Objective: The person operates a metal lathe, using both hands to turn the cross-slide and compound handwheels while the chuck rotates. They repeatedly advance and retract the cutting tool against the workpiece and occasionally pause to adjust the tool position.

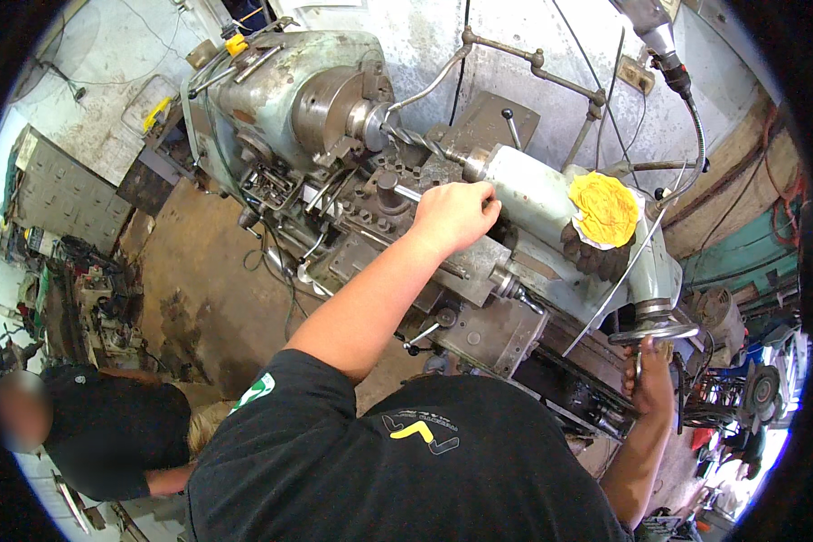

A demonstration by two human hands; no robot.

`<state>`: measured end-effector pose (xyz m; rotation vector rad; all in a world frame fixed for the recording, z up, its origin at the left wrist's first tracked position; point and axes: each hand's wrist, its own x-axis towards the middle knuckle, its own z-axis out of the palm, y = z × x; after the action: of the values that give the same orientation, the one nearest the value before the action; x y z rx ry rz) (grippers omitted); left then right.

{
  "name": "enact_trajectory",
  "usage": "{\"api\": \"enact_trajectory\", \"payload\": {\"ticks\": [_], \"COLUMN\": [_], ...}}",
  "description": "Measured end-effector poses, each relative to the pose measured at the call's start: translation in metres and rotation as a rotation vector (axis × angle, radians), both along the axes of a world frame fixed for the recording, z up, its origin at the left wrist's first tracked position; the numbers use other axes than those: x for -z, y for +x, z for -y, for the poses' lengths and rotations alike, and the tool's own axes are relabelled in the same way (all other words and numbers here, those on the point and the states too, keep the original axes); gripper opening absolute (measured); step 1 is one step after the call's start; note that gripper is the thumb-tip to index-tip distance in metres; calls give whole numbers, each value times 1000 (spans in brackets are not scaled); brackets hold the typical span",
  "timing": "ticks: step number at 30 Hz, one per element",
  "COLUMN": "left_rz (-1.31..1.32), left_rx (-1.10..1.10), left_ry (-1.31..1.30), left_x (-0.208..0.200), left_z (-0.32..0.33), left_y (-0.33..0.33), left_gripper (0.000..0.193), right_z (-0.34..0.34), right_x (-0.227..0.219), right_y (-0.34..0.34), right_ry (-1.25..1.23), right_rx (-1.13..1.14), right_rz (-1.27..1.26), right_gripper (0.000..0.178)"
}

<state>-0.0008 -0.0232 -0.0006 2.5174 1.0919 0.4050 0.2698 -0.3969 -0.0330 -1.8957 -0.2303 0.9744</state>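
My left hand [457, 217] is closed beside the tailstock [528, 185], with the end of the tool post's metal lever [408, 192] running under its fingers. Low on the right, my right hand [650, 379] wraps round the crank handle of the tailstock handwheel [652, 331]. A large twist drill bit [411, 138] sticks out of the tailstock toward a round metal workpiece [368, 126] clamped in the lathe chuck [330, 113]. The bit's tip meets the workpiece's face; how deep it sits cannot be seen. The tool post [390, 188] stands just left of my left hand.
A yellow cloth [605, 210] and dark gloves [596, 256] lie on the tailstock. A jointed coolant pipe [515, 50] arches behind the bit. A lamp [664, 45] hangs at upper right. At lower left is another person [108, 434] in a black shirt.
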Motion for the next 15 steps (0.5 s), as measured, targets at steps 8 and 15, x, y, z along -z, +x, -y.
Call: {"api": "enact_trajectory", "payload": {"ticks": [8,15], "left_rz": [2,0], "left_rx": [-8,-22], "left_ry": [-20,-27], "left_x": [1,2], "left_z": [5,7], "left_y": [-1,-1], "left_gripper": [33,32], "right_z": [-9,0], "right_x": [50,92], "right_y": [-9,12], "right_ry": [-202,-118], "right_rx": [-195,-93], "right_rz": [145,16], "right_gripper": [45,25]}}
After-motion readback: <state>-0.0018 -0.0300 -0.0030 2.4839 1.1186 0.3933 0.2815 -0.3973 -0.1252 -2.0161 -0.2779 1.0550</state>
